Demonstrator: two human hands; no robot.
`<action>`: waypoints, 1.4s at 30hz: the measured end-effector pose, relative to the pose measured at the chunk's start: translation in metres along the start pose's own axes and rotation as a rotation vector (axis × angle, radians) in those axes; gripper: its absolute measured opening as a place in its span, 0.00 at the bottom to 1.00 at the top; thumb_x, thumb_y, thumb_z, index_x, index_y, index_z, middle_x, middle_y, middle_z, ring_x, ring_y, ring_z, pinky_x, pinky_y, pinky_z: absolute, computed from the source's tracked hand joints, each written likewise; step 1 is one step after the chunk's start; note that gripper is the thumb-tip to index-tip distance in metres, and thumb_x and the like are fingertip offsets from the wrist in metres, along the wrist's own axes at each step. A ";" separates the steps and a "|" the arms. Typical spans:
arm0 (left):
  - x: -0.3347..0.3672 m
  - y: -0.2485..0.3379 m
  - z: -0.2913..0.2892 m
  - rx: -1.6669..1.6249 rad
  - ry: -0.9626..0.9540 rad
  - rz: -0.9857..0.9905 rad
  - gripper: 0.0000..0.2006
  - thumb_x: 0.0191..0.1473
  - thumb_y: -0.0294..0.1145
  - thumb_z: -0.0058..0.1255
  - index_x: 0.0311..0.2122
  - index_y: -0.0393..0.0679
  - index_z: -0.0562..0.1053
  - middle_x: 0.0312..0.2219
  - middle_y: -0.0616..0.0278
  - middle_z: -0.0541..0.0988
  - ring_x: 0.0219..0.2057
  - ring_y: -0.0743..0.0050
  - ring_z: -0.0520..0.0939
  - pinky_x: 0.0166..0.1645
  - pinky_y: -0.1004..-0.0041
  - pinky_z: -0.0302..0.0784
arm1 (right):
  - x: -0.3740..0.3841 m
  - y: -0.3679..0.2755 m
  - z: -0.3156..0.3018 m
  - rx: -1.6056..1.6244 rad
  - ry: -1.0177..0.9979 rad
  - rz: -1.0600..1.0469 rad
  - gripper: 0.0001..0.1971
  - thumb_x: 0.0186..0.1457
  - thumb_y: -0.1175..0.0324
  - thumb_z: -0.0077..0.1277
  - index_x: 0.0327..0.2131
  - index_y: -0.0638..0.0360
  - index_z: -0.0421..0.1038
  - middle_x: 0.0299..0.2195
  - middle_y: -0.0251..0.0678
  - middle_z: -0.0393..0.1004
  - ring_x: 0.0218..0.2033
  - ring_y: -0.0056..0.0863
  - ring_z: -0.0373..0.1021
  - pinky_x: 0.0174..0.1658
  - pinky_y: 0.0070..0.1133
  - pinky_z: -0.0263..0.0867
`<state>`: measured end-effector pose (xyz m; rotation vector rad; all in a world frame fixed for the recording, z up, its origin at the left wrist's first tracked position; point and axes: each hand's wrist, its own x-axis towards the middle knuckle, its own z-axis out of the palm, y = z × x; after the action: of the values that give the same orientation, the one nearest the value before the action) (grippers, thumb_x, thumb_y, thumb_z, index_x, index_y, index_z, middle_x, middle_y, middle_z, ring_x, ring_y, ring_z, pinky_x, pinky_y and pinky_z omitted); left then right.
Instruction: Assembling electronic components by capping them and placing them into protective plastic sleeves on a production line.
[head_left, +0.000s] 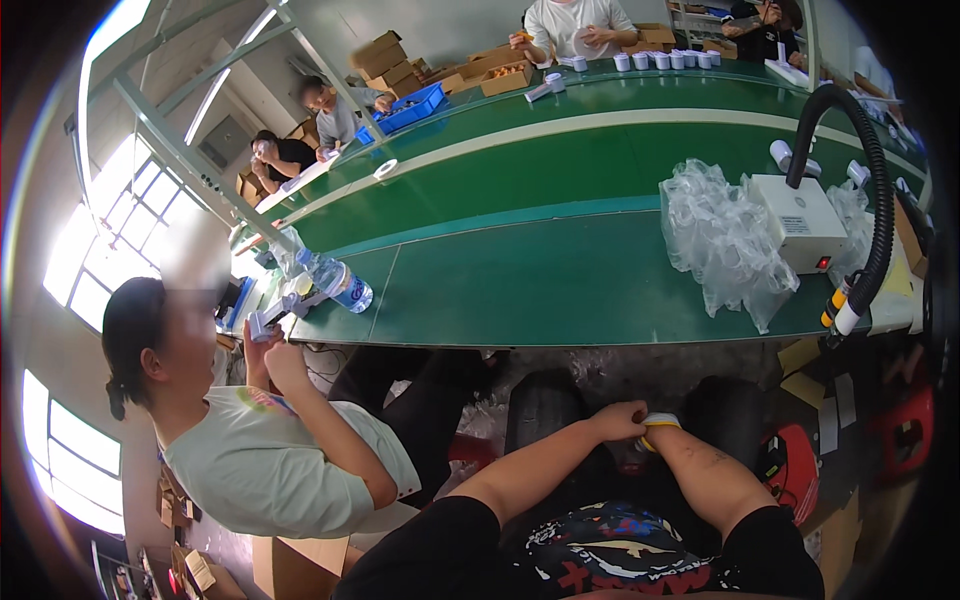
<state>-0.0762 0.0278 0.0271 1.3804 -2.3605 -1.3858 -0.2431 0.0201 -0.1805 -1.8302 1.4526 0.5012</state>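
Note:
Above my lap, in front of the bench edge, my left hand (622, 421) reaches across to my right wrist. Its fingers are closed at a white-and-yellow band-like thing (661, 420) there, whose exact kind I cannot make out. My right forearm comes in from the lower right. Most of my right hand (648, 440) is hidden around the band and the left fingers, so its grip does not show.
On the green bench (520, 290) lie clear plastic bags (715, 235) beside a white box-shaped device (797, 222) with a black flexible hose (884, 190). A water bottle (345, 283) stands left. A co-worker (290, 450) sits close on my left, holding a white part (262, 326).

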 end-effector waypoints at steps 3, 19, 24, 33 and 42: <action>0.000 0.017 0.010 -0.236 -0.035 0.155 0.19 0.44 0.46 0.63 0.38 0.44 0.75 0.33 0.55 0.83 0.35 0.55 0.84 0.40 0.61 0.78 | 0.041 0.042 0.035 0.047 0.028 0.032 0.21 0.59 0.51 0.51 0.53 0.44 0.78 0.59 0.40 0.74 0.59 0.44 0.71 0.61 0.38 0.65; 0.003 0.021 -0.003 -0.125 0.082 0.095 0.13 0.49 0.38 0.65 0.38 0.46 0.76 0.33 0.58 0.84 0.37 0.56 0.86 0.42 0.64 0.80 | -0.030 -0.026 -0.029 0.335 -0.017 0.149 0.22 0.58 0.52 0.54 0.53 0.46 0.79 0.61 0.36 0.73 0.60 0.36 0.70 0.63 0.36 0.62; 0.014 0.019 0.005 0.454 -0.004 -0.168 0.20 0.43 0.47 0.66 0.39 0.49 0.77 0.33 0.57 0.85 0.38 0.53 0.86 0.43 0.59 0.80 | -0.056 -0.022 -0.039 0.368 0.026 0.176 0.21 0.56 0.53 0.55 0.52 0.45 0.80 0.57 0.34 0.76 0.57 0.36 0.72 0.61 0.36 0.64; -0.015 0.106 0.020 0.418 0.099 0.271 0.12 0.55 0.43 0.57 0.39 0.48 0.76 0.31 0.50 0.84 0.33 0.46 0.86 0.38 0.55 0.80 | 0.068 0.078 0.042 0.257 0.532 0.251 0.14 0.54 0.53 0.60 0.37 0.48 0.86 0.30 0.43 0.84 0.31 0.41 0.80 0.38 0.36 0.73; -0.031 0.035 -0.010 0.422 0.104 0.256 0.10 0.58 0.40 0.54 0.35 0.44 0.77 0.31 0.47 0.83 0.35 0.41 0.84 0.39 0.50 0.78 | -0.057 -0.053 -0.057 0.301 0.178 0.209 0.19 0.49 0.54 0.61 0.45 0.44 0.84 0.43 0.36 0.82 0.42 0.37 0.79 0.49 0.38 0.72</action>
<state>-0.0767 0.0502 0.0688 1.1325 -2.7412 -0.7632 -0.2169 0.0199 -0.0877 -1.5241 1.7468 0.2073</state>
